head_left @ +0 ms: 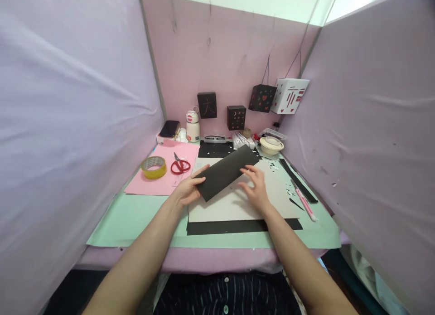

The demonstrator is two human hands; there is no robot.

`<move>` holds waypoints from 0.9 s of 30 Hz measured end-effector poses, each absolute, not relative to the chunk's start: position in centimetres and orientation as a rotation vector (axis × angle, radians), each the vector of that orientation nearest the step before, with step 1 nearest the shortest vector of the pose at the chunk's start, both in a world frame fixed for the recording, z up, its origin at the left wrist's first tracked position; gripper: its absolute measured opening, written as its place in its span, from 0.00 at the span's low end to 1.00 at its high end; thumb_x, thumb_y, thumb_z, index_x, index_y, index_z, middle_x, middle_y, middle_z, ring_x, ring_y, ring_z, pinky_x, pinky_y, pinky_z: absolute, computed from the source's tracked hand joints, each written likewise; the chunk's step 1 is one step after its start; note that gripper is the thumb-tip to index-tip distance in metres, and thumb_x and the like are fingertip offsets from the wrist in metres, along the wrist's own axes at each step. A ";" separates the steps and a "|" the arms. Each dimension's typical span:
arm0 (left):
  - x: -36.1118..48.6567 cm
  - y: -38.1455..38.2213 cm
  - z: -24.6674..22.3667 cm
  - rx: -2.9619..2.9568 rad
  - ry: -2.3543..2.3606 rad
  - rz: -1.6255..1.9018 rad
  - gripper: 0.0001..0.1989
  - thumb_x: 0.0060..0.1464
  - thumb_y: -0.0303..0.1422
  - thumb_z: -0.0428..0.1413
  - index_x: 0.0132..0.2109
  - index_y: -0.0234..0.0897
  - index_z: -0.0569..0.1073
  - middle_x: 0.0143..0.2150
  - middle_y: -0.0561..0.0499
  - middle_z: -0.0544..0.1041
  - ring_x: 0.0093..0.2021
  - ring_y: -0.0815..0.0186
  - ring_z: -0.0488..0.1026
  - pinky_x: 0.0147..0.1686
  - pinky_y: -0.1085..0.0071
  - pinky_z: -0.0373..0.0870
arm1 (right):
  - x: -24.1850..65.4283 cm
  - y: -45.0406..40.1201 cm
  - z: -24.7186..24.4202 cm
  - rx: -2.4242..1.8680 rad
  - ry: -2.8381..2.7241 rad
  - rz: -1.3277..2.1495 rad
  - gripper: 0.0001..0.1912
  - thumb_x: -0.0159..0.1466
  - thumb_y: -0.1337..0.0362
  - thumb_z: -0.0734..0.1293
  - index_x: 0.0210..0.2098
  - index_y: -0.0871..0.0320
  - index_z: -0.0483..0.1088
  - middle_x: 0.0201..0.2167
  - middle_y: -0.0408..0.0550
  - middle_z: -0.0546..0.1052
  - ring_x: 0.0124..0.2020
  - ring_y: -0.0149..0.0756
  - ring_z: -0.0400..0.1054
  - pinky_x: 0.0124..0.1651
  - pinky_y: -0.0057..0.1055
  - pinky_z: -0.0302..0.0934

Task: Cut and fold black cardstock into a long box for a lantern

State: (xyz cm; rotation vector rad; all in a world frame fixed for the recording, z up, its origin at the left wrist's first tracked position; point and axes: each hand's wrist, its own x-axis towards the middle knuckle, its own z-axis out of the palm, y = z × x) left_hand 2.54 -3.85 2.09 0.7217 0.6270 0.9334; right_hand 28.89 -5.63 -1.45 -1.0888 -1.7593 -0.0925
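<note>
A black sheet of card (226,171) lies slanted over a grey board (234,204) in the middle of the table. My left hand (188,189) grips the card's near left end, thumb on top. My right hand (255,188) rests flat with spread fingers beside the card's right edge, its fingertips touching the card. Under the grey board a larger black sheet (244,225) shows along the near edge.
Pink paper (170,179) at left carries a yellow tape roll (154,167) and red scissors (180,164). A pink craft knife (305,204) and black strips lie right. A bottle (192,126), tape and paper lanterns (289,95) stand at the back. Fabric walls close in three sides.
</note>
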 end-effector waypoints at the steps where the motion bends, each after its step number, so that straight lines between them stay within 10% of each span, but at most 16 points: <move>1: 2.4 -3.8 2.1 0.729 0.622 0.937 0.33 0.52 0.21 0.57 0.65 0.38 0.63 0.55 0.43 0.75 0.50 0.61 0.76 0.53 0.66 0.70 | 29.6 -5.2 -1.7 -1.154 -1.598 -0.040 0.21 0.62 0.53 0.67 0.53 0.52 0.68 0.55 0.55 0.67 0.57 0.47 0.60 0.59 0.50 0.55; 8: 2.2 -3.3 1.6 1.090 0.862 0.863 0.25 0.48 0.27 0.60 0.56 0.32 0.72 0.48 0.38 0.78 0.47 0.55 0.77 0.49 0.60 0.73 | 33.5 -4.3 -2.1 -1.340 -0.990 0.769 0.29 0.58 0.47 0.65 0.54 0.56 0.64 0.40 0.51 0.76 0.41 0.42 0.72 0.38 0.36 0.67; 13: 3.4 -3.1 0.4 1.427 1.367 1.259 0.25 0.52 0.28 0.56 0.58 0.35 0.66 0.58 0.38 0.71 0.61 0.52 0.66 0.59 0.52 0.62 | 34.4 -5.0 -2.7 -1.550 -1.061 0.663 0.25 0.54 0.51 0.67 0.47 0.59 0.68 0.24 0.43 0.74 0.27 0.38 0.70 0.27 0.32 0.64; 20: 8.6 -6.0 0.1 2.478 1.331 0.505 0.36 0.58 0.45 0.53 0.67 0.29 0.56 0.71 0.39 0.48 0.72 0.53 0.41 0.68 0.55 0.41 | 35.9 -5.5 -3.2 -1.760 -1.218 0.431 0.17 0.54 0.56 0.67 0.41 0.57 0.70 0.27 0.47 0.76 0.34 0.44 0.70 0.43 0.42 0.62; 27: 10.2 -6.8 -1.4 2.589 1.386 0.069 0.51 0.51 0.64 0.45 0.70 0.29 0.49 0.72 0.38 0.41 0.72 0.47 0.34 0.66 0.47 0.35 | 34.4 -6.1 -2.3 -1.778 -1.517 -0.090 0.21 0.63 0.58 0.60 0.50 0.63 0.70 0.52 0.64 0.72 0.56 0.55 0.61 0.58 0.51 0.54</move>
